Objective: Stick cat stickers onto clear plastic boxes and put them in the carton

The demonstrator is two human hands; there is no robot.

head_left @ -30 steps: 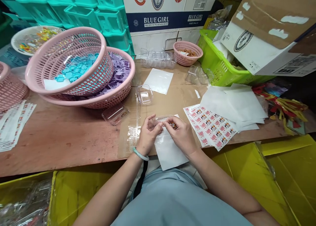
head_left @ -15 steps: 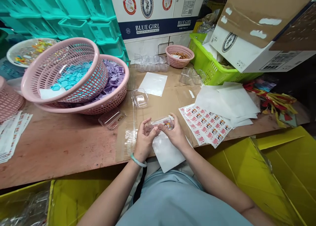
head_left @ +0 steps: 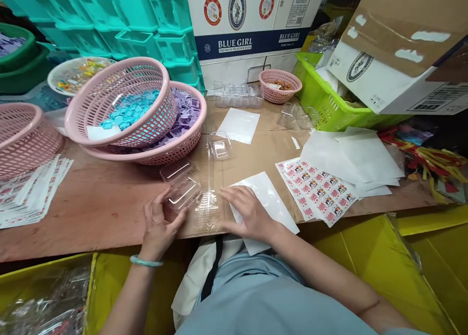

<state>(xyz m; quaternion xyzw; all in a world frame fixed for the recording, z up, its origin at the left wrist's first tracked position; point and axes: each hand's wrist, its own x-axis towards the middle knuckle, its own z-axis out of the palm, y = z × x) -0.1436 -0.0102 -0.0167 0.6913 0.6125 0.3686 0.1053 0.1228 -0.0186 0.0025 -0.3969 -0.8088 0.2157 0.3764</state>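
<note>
My left hand (head_left: 160,224), wearing a pale green bangle (head_left: 146,261), has its thumb and fingers around the near left side of a clear plastic box (head_left: 185,194). The box is low over the table's front part, close to another clear plastic case (head_left: 178,170). My right hand (head_left: 248,212) holds nothing, its fingers stretched out and apart from the thumb. It hovers at the left side of a white paper sheet (head_left: 266,194) that lies at the table edge. A further clear case (head_left: 220,146) sits on the cardboard farther back.
Pink baskets hold blue pieces (head_left: 131,109) and purple pieces (head_left: 185,111) at the left. Cartoon sticker sheets (head_left: 318,188) and white sheets (head_left: 351,154) lie at the right. A small pink basket (head_left: 280,86), a green crate (head_left: 329,108) and a beer carton (head_left: 252,28) stand behind.
Both hands were together on a clear box with a cartoon sticker. My left hand has moved left with a clear box, and my right hand has let go. The view has shifted left.
</note>
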